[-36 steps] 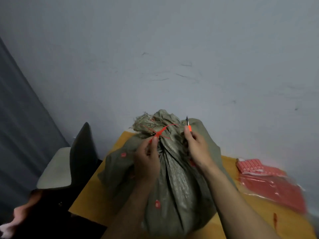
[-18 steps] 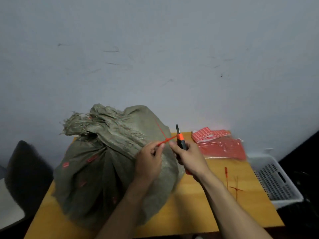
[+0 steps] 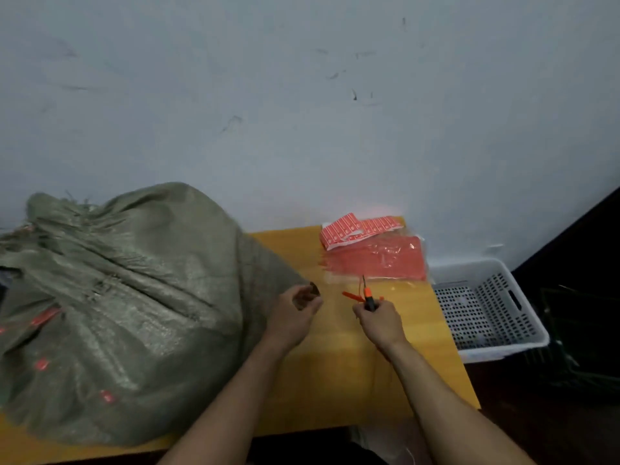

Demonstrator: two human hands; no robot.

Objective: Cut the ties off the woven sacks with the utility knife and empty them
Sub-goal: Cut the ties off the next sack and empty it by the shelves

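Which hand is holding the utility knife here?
The right hand grips the utility knife, blade pointing up; the left hand, beside the sack, has none.

Tie off the sack; right hand drew knife away.

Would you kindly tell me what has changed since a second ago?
Both hands came off the sack and moved right over the table. The red tie is off the sack, beside the utility knife, out of the left hand. The right hand still grips the knife.
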